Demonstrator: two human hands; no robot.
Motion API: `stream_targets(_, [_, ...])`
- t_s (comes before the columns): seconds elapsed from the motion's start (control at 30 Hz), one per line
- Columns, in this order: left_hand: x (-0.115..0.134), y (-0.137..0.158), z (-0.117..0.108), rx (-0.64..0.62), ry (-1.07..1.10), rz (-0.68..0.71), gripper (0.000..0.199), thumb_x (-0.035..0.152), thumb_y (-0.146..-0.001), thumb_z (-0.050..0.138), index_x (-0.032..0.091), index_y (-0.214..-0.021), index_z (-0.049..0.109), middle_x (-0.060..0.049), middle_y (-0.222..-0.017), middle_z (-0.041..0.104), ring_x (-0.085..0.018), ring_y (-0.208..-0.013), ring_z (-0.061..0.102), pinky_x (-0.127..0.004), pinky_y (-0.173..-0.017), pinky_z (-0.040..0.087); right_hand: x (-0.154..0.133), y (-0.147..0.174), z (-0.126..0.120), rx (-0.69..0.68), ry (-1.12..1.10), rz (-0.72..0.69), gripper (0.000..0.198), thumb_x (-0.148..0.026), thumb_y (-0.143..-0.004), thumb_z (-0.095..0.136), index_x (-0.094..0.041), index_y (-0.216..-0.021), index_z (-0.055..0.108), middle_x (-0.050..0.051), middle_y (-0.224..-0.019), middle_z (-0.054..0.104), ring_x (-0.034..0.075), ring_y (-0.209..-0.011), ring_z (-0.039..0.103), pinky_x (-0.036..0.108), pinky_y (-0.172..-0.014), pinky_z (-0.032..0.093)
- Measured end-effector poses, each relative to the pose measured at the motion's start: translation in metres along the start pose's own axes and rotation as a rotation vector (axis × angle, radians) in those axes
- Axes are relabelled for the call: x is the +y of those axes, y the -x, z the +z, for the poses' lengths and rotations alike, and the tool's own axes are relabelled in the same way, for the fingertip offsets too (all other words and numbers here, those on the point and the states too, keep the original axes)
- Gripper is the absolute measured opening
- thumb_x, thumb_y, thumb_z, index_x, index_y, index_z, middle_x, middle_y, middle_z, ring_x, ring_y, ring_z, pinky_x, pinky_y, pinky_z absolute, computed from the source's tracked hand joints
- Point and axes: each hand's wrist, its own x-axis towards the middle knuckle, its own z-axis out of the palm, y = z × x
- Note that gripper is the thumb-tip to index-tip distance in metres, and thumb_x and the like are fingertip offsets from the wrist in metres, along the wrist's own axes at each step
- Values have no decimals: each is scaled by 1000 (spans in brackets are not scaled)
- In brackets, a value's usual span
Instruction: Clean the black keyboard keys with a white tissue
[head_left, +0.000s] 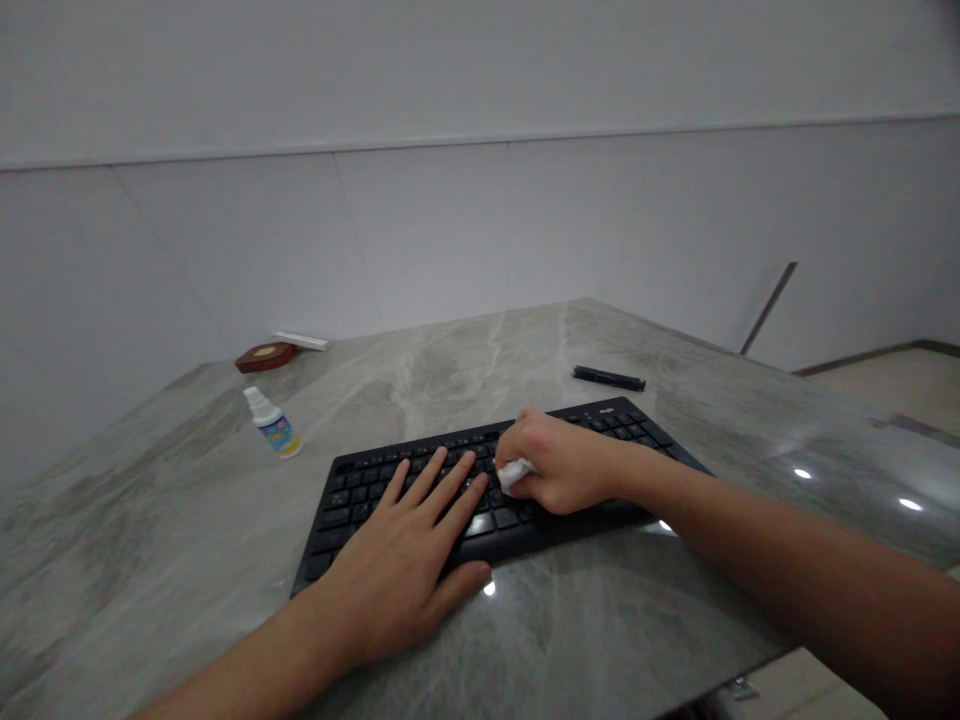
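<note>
A black keyboard (525, 542) lies slightly askew on the grey marbled tabletop. My left hand (405, 565) rests flat across its left part, fingers spread over the keys and thumb at the front edge. Closed around a crumpled white tissue or small cloth (515, 474), my right hand (559, 462) presses on the keys near the middle of the keyboard. Only a bit of the white material shows out of the fist. Some of the keys are hidden beneath both hands.
A small white spray bottle (274, 425) with a colourful label stands to the left. Farther back lie a reddish-brown wooden object (266, 357) and a white flat piece (301, 341). Behind the keyboard is a black pen-like object (608, 378). A pale wall (435, 230) borders the table (420, 385).
</note>
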Motion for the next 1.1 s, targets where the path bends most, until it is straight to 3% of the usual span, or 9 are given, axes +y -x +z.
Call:
stream_targets(0.43, [-1,0,-2,-21,-23,7,66,57,-103,38,37,-159,9,-4,-166,9,-39,-151,12,-68,-117,20,-1,0,3,30,4,-38,14,-5,-71,62,-16,-62,60,2,-63,65,15,-63,58,27,-65,40])
stream_targets(0.57, [-1,0,-1,-13,-13,21,68,56,-103,38,34,-159,7,-4,-166,10,-39,-151,12,-67,-117,20,-2,-1,4,1,-44,-75,15,-5,-71,63,-16,-62,58,1,-63,64,15,-63,57,26,-64,40])
stream_targets(0.73, [-1,1,-1,-31,-18,4,71,58,-103,35,25,-160,9,-6,-165,12,-37,-152,12,-64,-119,18,-4,-2,6,67,-25,-21,15,-7,-74,65,-16,-63,59,2,-66,65,15,-66,59,28,-69,42])
stream_targets(0.97, [-1,1,0,-28,-49,10,73,59,-103,34,25,-160,3,-6,-166,10,-36,-152,11,-63,-119,20,1,-3,10,65,-72,-162,16,-6,-78,63,-16,-67,61,1,-71,66,16,-74,61,31,-80,43])
stream_targets(1.1, [-2,1,1,-17,-65,19,73,58,-104,34,26,-160,1,-5,-166,12,-36,-152,12,-63,-119,21,7,-2,9,226,-166,-179,8,-9,-81,63,-16,-80,67,3,-78,70,17,-76,63,32,-83,44])
